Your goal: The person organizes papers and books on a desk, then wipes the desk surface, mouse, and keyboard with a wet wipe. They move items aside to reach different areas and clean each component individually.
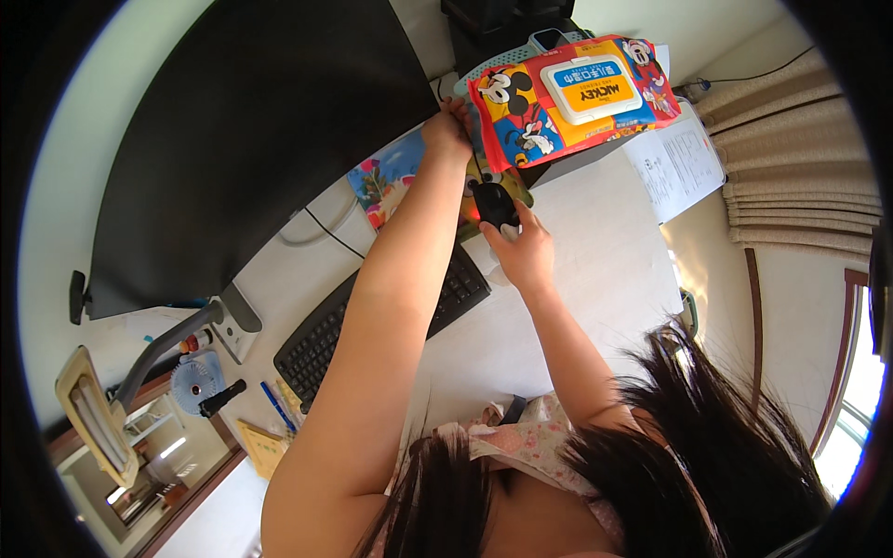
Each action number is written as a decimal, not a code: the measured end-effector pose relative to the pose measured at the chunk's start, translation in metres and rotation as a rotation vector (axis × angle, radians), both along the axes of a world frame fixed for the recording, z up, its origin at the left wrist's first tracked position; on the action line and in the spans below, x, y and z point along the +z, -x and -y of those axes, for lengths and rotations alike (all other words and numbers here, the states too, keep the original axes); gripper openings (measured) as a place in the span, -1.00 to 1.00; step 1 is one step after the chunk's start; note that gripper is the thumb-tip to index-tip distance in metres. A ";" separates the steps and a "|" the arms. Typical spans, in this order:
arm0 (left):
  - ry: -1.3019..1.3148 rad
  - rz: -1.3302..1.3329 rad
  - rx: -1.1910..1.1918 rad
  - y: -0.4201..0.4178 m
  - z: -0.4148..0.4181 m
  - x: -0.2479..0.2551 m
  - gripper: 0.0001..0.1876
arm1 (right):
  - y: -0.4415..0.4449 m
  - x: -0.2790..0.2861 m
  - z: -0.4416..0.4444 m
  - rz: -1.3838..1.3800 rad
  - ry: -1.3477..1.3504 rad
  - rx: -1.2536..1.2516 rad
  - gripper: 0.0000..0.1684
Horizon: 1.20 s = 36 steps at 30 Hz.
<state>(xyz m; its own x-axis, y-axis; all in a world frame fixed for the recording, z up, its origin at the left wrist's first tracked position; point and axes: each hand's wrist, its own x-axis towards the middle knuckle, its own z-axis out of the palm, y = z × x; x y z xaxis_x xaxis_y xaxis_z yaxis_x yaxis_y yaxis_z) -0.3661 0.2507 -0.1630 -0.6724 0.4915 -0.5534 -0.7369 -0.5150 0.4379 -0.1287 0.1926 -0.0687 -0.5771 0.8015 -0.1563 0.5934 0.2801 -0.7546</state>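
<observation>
A black computer mouse [494, 204] with a red glow at its side lies on a colourful mouse pad [384, 174]. My right hand [523, 247] holds the rear of the mouse between thumb and fingers, with something whitish, perhaps a wipe, at the fingertips. My left hand [448, 130] reaches past the mouse to the monitor's lower corner, beside the mouse cable; whether its fingers hold the cable cannot be told. Right of it, a red pack of wet wipes [575, 101] with a white lid rests on a dark box [582, 162]. My left forearm crosses over a black keyboard [317, 342].
A large black monitor [258, 139] fills the upper left. At the lower left stand a desk lamp [98, 418], a small blue fan [194, 387], a blue pen [278, 406] and a mirror [167, 446]. Papers [680, 167] and a curtain [802, 160] are at the right.
</observation>
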 end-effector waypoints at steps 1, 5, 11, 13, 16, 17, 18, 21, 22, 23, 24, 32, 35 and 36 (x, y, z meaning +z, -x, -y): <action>0.023 -0.006 -0.010 0.000 -0.002 0.002 -0.81 | 0.004 0.001 -0.001 -0.003 0.009 -0.016 -0.20; 0.238 -0.548 -0.057 -0.014 0.007 -0.003 -0.75 | 0.021 0.014 -0.001 -0.041 0.030 -0.061 -0.22; 0.585 -0.657 -0.143 -0.046 0.028 0.049 -0.70 | 0.042 0.009 -0.004 0.164 -0.195 -0.044 -0.21; 0.699 -0.775 -0.122 -0.036 0.026 0.045 -0.65 | 0.053 0.014 -0.005 0.252 -0.185 -0.019 -0.20; 1.024 -0.943 -0.197 -0.030 0.019 0.052 -0.58 | 0.061 0.010 -0.004 0.316 -0.219 0.012 -0.22; 1.159 -0.996 -0.241 -0.030 0.016 0.056 -0.55 | 0.060 0.007 -0.004 0.314 -0.252 0.012 -0.20; 1.201 -1.063 -0.297 -0.026 0.020 0.051 -0.59 | 0.060 0.006 -0.001 0.291 -0.260 0.004 -0.19; 1.199 -1.257 -0.328 -0.026 0.028 0.041 -0.69 | 0.051 0.004 0.006 0.224 -0.303 -0.027 -0.14; 1.116 -1.314 -0.244 -0.037 0.032 0.042 -0.69 | 0.047 0.000 0.007 0.206 -0.328 -0.041 -0.12; 1.030 -1.367 -0.160 -0.047 0.036 0.042 -0.66 | 0.045 -0.004 0.007 0.188 -0.353 -0.054 -0.11; 0.963 -1.396 -0.130 -0.054 0.038 0.052 -0.49 | 0.044 -0.006 0.008 0.147 -0.401 -0.049 -0.11; 1.105 -1.467 -0.362 -0.029 0.020 0.043 -0.36 | 0.060 0.008 0.000 0.232 -0.317 -0.034 -0.27; 1.181 -1.315 -0.517 -0.024 0.012 0.056 -0.35 | 0.070 0.006 -0.008 0.315 -0.325 -0.019 -0.42; 1.183 -1.293 -0.531 -0.022 0.014 0.054 -0.36 | 0.073 0.004 -0.007 0.334 -0.333 -0.012 -0.44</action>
